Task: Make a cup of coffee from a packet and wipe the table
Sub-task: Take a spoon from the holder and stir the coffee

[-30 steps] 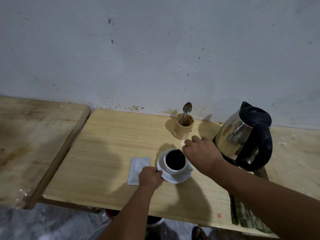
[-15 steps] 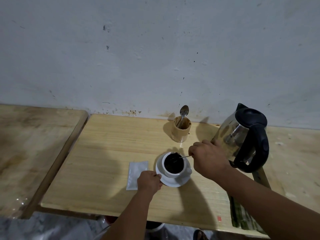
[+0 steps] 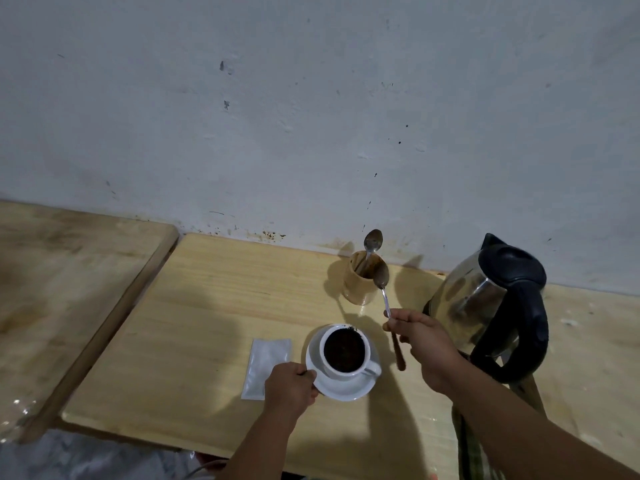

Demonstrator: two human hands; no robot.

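Note:
A white cup [image 3: 346, 355] full of dark coffee stands on a white saucer [image 3: 341, 388]. My left hand [image 3: 291, 384] grips the saucer's left rim. My right hand [image 3: 420, 341], just right of the cup, holds a metal spoon [image 3: 382, 285] by its handle, bowl raised at the rim of a wooden holder [image 3: 362, 282]. A second spoon [image 3: 372, 242] stands in that holder. A white packet [image 3: 265, 367] lies flat left of the saucer. A brown stick [image 3: 398, 353] lies between cup and hand.
A steel kettle with a black handle [image 3: 495, 313] stands at the right, close to my right arm. A green checked cloth [image 3: 474, 452] hangs at the table's [image 3: 194, 323] front right edge. The wall rises right behind. A second wooden surface [image 3: 62, 278] adjoins on the left.
My right hand has lifted the spoon out of the cup and carried it back toward the wooden holder. My left hand stays on the saucer.

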